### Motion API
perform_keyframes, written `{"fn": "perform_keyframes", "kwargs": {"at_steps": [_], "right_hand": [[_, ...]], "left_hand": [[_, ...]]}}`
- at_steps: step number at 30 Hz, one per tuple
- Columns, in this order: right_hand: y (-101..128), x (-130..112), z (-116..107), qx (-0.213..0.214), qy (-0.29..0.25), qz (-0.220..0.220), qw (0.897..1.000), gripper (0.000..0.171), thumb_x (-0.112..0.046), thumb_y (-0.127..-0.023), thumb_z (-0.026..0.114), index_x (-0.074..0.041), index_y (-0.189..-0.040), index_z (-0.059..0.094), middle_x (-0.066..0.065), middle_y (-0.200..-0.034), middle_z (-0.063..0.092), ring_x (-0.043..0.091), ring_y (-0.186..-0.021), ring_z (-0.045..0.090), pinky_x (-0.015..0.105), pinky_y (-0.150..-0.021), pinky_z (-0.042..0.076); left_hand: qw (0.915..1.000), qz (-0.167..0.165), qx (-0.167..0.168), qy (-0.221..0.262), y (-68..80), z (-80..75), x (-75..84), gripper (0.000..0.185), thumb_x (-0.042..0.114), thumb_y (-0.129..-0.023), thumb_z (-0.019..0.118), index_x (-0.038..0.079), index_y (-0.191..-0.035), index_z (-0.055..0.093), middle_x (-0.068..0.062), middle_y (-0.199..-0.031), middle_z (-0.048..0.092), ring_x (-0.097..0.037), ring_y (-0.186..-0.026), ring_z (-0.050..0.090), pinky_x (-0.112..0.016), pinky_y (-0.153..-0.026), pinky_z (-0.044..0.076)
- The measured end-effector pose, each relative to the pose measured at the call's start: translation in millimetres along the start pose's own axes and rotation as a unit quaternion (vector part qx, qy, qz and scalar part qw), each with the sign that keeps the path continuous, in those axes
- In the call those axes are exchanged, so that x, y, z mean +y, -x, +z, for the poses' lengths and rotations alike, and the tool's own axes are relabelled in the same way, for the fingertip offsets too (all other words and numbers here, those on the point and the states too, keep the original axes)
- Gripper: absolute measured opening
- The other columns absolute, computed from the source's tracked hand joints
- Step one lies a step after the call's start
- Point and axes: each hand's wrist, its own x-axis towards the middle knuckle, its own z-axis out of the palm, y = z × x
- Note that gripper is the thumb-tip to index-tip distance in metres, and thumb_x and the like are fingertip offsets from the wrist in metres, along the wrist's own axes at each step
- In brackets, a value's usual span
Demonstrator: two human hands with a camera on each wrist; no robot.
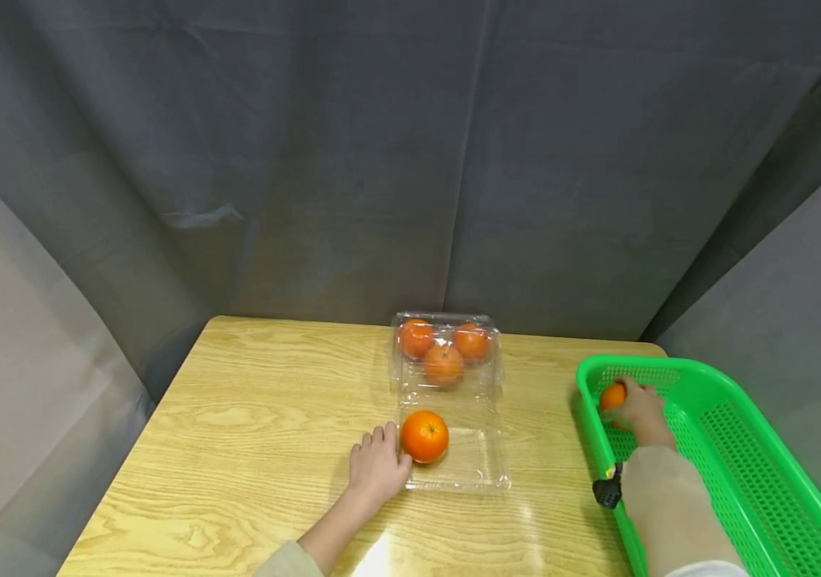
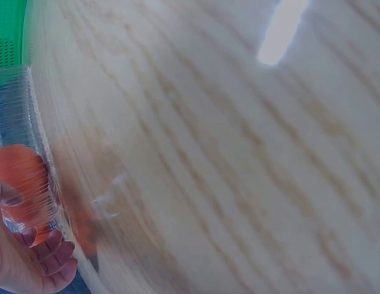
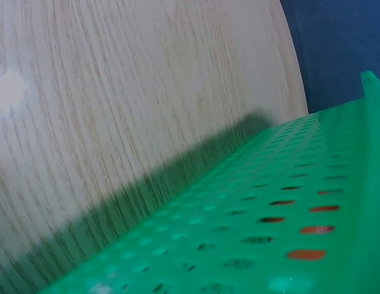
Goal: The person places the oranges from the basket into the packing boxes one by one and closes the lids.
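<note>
A clear plastic clamshell box [image 1: 488, 461] lies unfolded on the table. One orange [image 1: 425, 437] sits in the left part of its near half, and three more, including a front orange [image 1: 443, 366], are in the far half. My left hand [image 1: 378, 465] rests at the box's left edge beside the near orange, fingers extended. At the right, my right hand [image 1: 639, 407] reaches into a green plastic basket [image 1: 691, 370] and grips an orange [image 1: 612, 395] by its left wall. Only orange patches show through the basket's holes in the right wrist view; the right hand is hidden there.
The wooden table [image 1: 251, 433] carries the box and the basket. A dark grey curtain [image 1: 352, 176] hangs behind the table's far edge, and lighter cloth [image 1: 14, 344] hangs at the left. A small black device [image 1: 608, 489] is on the right wrist, near the basket's rim.
</note>
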Motion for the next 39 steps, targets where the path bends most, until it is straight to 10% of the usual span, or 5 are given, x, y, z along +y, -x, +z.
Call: {"fn": "perform_keyframes", "kwargs": {"at_steps": [19,39], "right_hand": [[5.7,-24.5,-14.0,0.141,-0.029,-0.007,0.99,0.07,-0.023,-0.077,0.065,0.0,-0.134,0.032,0.042,-0.126,0.021,0.058,-0.106,0.026,0.059,-0.066,0.036],[22.6,-78.2,-29.7,0.196,-0.046,-0.1,0.974,0.065,-0.015,-0.075,0.069,-0.001,-0.13,0.037,0.038,-0.127,0.024,0.056,-0.112,0.023,0.063,-0.074,0.034]], "left_hand": [[1.0,-0.002,0.004,0.004,0.2,0.4,0.9,0.034,0.031,-0.077,0.054,0.009,-0.102,0.047,-0.006,-0.084,0.051,-0.021,-0.072,0.045,-0.036,-0.062,0.038],[1.0,-0.002,-0.003,-0.004,-1.1,1.5,1.7,0.039,0.033,-0.078,0.053,0.008,-0.107,0.048,-0.009,-0.088,0.054,-0.023,-0.076,0.048,-0.038,-0.065,0.041]]}}
